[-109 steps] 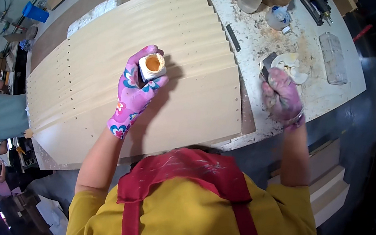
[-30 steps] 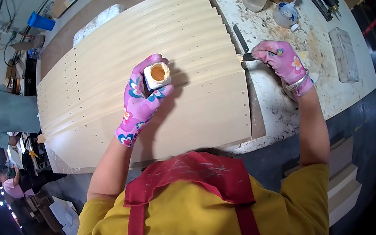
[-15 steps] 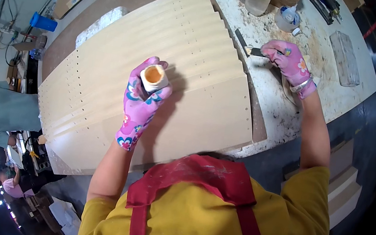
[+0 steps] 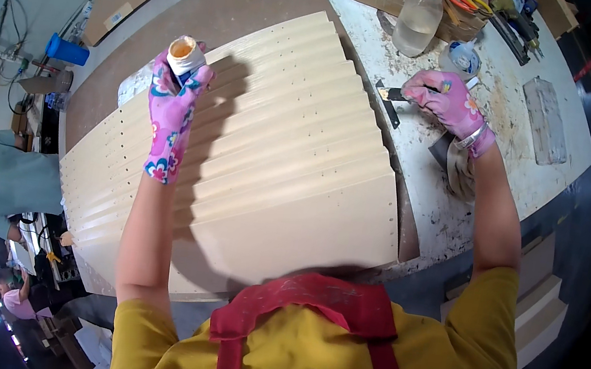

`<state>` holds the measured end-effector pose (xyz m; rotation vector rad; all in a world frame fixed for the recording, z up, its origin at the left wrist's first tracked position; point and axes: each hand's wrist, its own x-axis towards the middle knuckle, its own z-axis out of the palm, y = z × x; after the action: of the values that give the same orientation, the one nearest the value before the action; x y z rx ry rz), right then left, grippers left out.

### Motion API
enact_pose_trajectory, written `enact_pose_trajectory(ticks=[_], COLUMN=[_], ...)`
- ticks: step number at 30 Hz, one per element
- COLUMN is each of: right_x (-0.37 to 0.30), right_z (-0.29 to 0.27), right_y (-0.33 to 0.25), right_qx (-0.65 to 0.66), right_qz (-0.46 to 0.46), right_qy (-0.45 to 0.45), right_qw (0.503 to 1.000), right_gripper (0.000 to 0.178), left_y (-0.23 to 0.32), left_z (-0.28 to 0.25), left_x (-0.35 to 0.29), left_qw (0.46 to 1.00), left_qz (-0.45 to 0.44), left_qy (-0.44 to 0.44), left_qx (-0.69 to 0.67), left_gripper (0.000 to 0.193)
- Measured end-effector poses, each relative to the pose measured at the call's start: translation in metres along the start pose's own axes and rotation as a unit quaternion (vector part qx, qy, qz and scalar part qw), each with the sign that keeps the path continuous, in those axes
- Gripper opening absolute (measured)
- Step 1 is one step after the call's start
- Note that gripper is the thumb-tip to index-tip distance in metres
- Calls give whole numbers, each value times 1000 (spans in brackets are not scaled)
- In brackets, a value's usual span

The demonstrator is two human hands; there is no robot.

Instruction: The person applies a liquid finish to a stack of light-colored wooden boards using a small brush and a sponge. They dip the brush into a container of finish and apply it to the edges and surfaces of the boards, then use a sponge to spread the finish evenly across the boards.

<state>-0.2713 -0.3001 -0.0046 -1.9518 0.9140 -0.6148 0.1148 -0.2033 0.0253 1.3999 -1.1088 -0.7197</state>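
Observation:
My left hand [image 4: 172, 116], in a pink flowered glove, is wrapped round a small white jar [image 4: 186, 60] with an open mouth and orange-brown stuff inside. It is held above the far left part of several pale boards [image 4: 265, 134], which lie fanned in overlapping steps and have rows of small holes. My right hand [image 4: 450, 110], gloved alike, is closed on the handle of a black putty knife [image 4: 389, 108]. A dab of yellowish paste shows where its blade meets the handle. The knife is over the stained white tabletop [image 4: 428, 219], just right of the boards.
A crumpled cloth [image 4: 458, 169] lies beside my right forearm. Farther back stand a clear bottle [image 4: 417, 23], a small tub [image 4: 461, 58] and pliers [image 4: 468, 2]. A grey block [image 4: 546, 121] lies at the right. Another person [image 4: 16, 173] in green works at the far left.
My left hand has moved away and to the left with the jar. My right hand has shifted slightly, and the putty knife has turned and dropped a little. The view has tilted slightly.

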Motion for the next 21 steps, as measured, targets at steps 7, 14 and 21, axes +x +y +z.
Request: enact_pose_trajectory(ticks=[7,14,21], right_x=[23,40,42], right_z=[-2,13,0], right_y=[13,16,23], right_qx=[50,52,-26], right_qz=[19,-9,6], right_qy=[-1,-48,-22], right_qw=[999,997,999], right_gripper=[18,13,15], left_y=[-18,-24,-23], left_z=[12,9,8], left_x=[0,3,2], left_qw=[999,999,998], left_qz=[-45,-35,-46], left_qy=[-17,-24,-29], left_qx=[-25,-19,-23], left_gripper=[52,52,55])
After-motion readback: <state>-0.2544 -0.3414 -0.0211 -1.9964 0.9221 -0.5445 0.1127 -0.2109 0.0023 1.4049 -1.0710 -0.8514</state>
